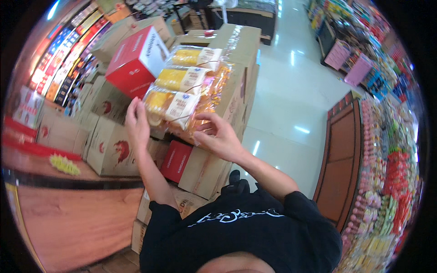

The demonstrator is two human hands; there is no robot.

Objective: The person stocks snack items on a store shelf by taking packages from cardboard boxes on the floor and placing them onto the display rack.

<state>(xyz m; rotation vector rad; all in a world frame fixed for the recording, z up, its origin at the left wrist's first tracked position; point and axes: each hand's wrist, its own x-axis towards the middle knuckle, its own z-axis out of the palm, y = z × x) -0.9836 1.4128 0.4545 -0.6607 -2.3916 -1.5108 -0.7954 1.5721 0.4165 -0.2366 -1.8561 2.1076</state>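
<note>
Three clear plastic packs of yellow baked goods with white labels lie in a row on stacked cardboard boxes: a far pack (191, 57), a middle pack (179, 79) and a near pack (167, 105). Under and beside them shows orange-and-clear wrapping film (216, 87). My left hand (137, 123) rests along the left edge of the near pack, fingers extended. At that pack's lower right corner is my right hand (220, 136), its thumb and curved fingers apart around the film's edge. Neither hand shows a firm grip.
A red and white carton (135, 63) stands left of the packs. Below the packs are a red box (175, 160) and a cardboard box (203, 170). A wooden counter (78, 218) is at left, a brown cabinet (341, 157) at right. Glossy tile floor (286, 102) runs between.
</note>
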